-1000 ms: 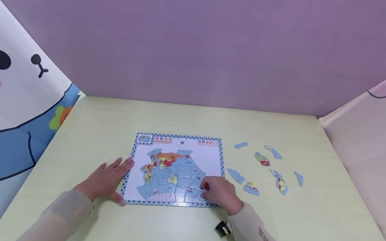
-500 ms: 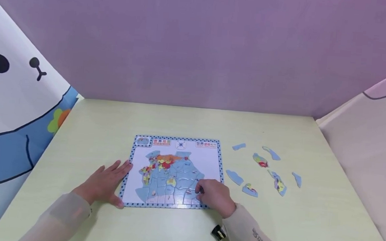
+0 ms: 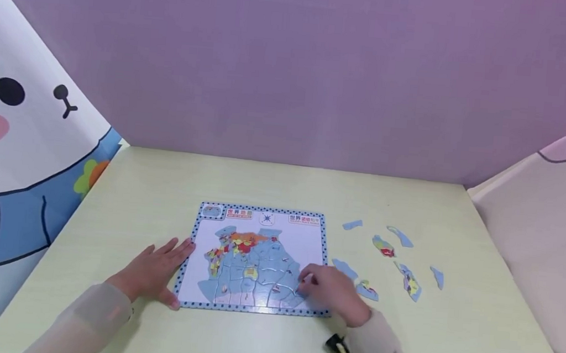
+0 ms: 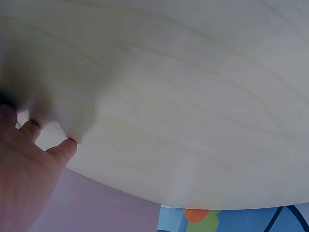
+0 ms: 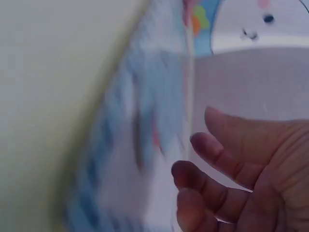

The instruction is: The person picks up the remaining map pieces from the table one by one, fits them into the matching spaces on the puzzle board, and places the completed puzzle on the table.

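A world-map jigsaw puzzle board (image 3: 303, 242) with a blue dotted border lies flat on the table. Joined map pieces (image 3: 270, 275) fill its lower middle and left, leaving white backing around them. My left hand (image 3: 152, 270) rests at the board's left edge, fingers spread and thumb by the lower corner. Over the lower right of the board hovers my right hand (image 3: 334, 292). Its fingers (image 5: 207, 186) are loosely bent with nothing between them in the right wrist view, where the board is blurred. The left wrist view shows mostly tabletop and some fingertips (image 4: 67, 145).
Several loose puzzle pieces lie right of the board, among them a blue one (image 3: 344, 269) near its edge, a green-and-red one (image 3: 384, 246) and a far-right blue one (image 3: 437, 278). A small black device (image 3: 337, 345) is at my right wrist. A purple backdrop (image 3: 291, 72) stands behind the table.
My right hand was at the lower-right map pieces with fingers bent close; now it has drawn back to the right. The left hand stays at the board's edge. The head view has shifted slightly.
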Available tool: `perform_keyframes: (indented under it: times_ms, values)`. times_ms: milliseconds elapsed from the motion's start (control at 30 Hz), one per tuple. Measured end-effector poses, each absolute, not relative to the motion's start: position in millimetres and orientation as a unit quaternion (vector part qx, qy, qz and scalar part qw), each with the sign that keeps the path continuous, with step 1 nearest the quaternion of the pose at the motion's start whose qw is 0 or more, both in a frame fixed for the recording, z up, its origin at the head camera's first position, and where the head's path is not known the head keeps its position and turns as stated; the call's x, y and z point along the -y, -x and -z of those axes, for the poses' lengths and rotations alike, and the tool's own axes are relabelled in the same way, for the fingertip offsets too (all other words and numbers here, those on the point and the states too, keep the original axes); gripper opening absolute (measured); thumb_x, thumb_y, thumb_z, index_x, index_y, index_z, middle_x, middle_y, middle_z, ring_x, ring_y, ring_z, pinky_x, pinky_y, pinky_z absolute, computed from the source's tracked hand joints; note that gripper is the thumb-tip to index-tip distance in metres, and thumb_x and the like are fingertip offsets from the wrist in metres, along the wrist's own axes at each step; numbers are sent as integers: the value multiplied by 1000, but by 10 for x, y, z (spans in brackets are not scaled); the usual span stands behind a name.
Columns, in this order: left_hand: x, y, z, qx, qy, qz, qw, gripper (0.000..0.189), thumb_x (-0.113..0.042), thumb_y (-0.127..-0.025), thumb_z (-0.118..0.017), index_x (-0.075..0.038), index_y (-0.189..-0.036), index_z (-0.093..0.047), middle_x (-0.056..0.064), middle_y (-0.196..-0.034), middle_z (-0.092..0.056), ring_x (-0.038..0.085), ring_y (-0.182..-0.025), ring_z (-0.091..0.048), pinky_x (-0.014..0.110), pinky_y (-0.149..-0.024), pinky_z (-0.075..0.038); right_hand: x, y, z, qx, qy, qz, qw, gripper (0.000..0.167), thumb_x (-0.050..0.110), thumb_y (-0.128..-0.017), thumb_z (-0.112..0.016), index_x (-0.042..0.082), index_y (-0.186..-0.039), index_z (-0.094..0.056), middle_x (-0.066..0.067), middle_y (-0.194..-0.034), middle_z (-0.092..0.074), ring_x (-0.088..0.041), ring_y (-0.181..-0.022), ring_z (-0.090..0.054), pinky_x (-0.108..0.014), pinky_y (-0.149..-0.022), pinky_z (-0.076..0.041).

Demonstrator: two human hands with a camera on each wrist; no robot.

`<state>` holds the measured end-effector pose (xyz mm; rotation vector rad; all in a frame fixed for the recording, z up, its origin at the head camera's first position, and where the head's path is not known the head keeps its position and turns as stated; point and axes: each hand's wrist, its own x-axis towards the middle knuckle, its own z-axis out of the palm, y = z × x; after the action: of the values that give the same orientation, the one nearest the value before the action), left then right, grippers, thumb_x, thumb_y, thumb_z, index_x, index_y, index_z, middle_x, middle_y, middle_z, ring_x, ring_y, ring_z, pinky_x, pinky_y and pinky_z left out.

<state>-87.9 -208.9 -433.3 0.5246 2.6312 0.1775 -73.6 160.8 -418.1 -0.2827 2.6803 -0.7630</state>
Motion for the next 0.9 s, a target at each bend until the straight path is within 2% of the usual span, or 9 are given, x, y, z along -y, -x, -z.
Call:
perform_keyframes:
  times_ms: [233, 500, 733, 900]
  values:
    - [2086, 886, 4309, -953, -202, -70, 214, 119, -57, -58, -83, -1, -148, -30, 19, -154, -26, 44, -140, -18, 70, -103, -19, -2258, 837, 4116, -946, 54, 297, 123, 28, 13, -84, -71, 5, -110, -67, -1, -79, -61, -14, -67, -53, -29, -60, -45]
    - [2116, 879, 4318, -952, -198, -71, 223, 120, -58, -58, -82, -1, -148, -29, 19, -155, -25, 45, -140, -17, 71, -103, -17, -2896, 854, 4177, -948, 50, 303, 81, 32, 12, -85, -71, -4, -111, -64, -16, -96, -63, -25, -80, -59, -37, -66, -49]
    - [2113, 875, 4312, -951, -197, -78, 223, 120, -59, -58, -82, -1, -149, -29, 18, -155, -25, 45, -140, -17, 71, -104, -16, -3224, 949, 4212, -953, 26, 297, 53, 36, 10, -86, -70, -6, -117, -61, -25, -102, -61, -36, -88, -60, -42, -68, -51]
    - [2112, 875, 4298, -951, -204, -76, 219, 120, -59, -58, -82, -1, -148, -29, 19, -154, -26, 45, -140, -18, 71, -103, -18, -3297, 1066, 4208, -951, 5, 304, 64, 41, 14, -89, -67, -8, -121, -56, -30, -108, -58, -40, -91, -60, -45, -70, -52]
